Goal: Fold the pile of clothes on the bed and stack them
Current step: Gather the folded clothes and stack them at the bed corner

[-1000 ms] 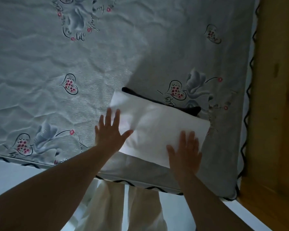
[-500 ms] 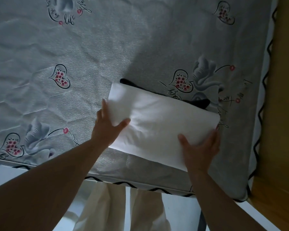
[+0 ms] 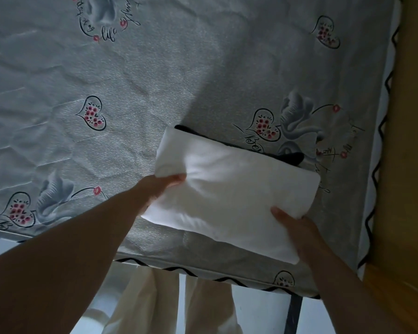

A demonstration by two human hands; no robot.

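A folded white garment (image 3: 229, 189) lies near the bed's front right corner, on top of a dark folded garment (image 3: 288, 157) whose edge peeks out behind it. My left hand (image 3: 163, 186) grips the white garment's left end, thumb on top and fingers tucked beneath. My right hand (image 3: 293, 225) grips its front right end, thumb on top and fingers hidden under the cloth. The garment's front edge looks raised off the sheet.
The bed has a grey sheet (image 3: 135, 80) printed with hearts and flowers, its front edge trimmed with a black zigzag. A wooden bed frame (image 3: 410, 165) runs along the right. My cream trousers (image 3: 159, 302) and pale floor show below.
My hands went from lying flat on the white garment to sliding round its ends and gripping it; the garment now bulges and lifts at the front.
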